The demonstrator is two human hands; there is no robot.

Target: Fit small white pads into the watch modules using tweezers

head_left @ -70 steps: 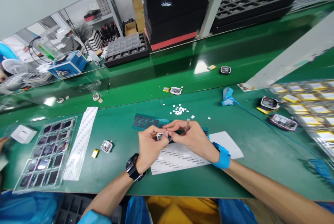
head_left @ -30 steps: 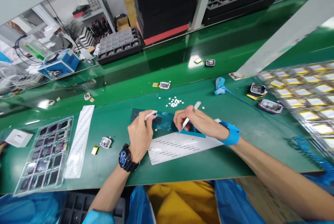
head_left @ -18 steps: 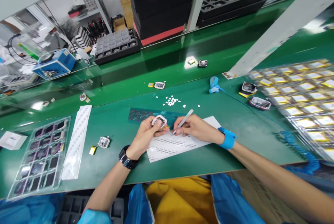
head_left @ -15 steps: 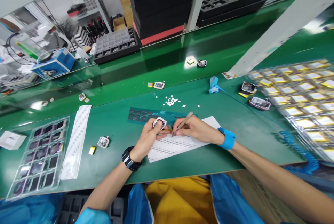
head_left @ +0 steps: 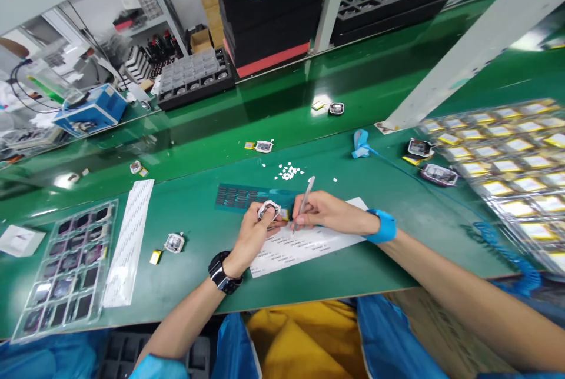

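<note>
My left hand [head_left: 252, 229] is closed on a small white-rimmed watch housing [head_left: 269, 209], its thumb lying over the inside. A yellow-edged battery [head_left: 285, 214] shows beside the housing, close to the fingers of both hands. Between the fingertips of my right hand [head_left: 324, 212] is a pair of metal tweezers [head_left: 306, 195], tilted with the tip pointing down near the battery. What the tip touches is too small to tell. Below both hands lies a white printed sheet [head_left: 304, 250]. Behind them is a teal sheet of dark stickers [head_left: 241, 196], partly covered by my hands.
Small white pieces [head_left: 289, 172] are scattered behind the sticker sheet. A housing with battery [head_left: 175, 242] lies left of my hands. Further left are printed strips [head_left: 130, 249] and a clear tray [head_left: 99, 285] of dark screens. Battery trays [head_left: 507, 167] and a coiled blue cord [head_left: 516, 258] stand right.
My right hand has shifted slightly left, and the tweezers have turned more upright. My left hand still holds the housing in nearly the same place.
</note>
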